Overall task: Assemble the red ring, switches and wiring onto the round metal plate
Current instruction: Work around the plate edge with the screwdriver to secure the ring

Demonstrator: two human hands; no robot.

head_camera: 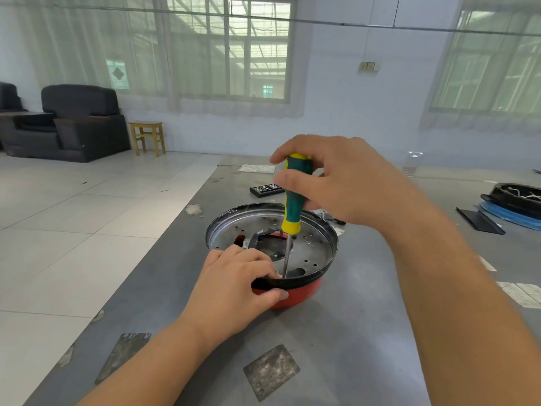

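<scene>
1. Round metal plate (310, 244): dull silver disc w/ small punched holes and a ragged cutout near its middle, sunk inside a glossy black rim. It sits directly under the right hand, just ahead of the left, on the grey table (351, 332).
2. Red ring (295, 294): smooth, curved red band below the black rim, showing at the near side, touching the left thumb.
3. Left hand (237, 285): grasping the near rim, fingers curled over the top, thumb pressed on the red band.
4. Right hand (336, 183): clasped round the upper handle of a screwdriver (292, 200), green w/ yellow ends, held nearly upright.
5. Its thin steel shaft drops into the plate, tip just beside the left fingertips; exact contact pt unclear.
6. Beyond the right hand: flat black case (265, 189) w/ small bits. Far right of that hand: black-and-blue round part (515, 206).
7. Table has worn, scuffed square patches near the left forearm.
</scene>
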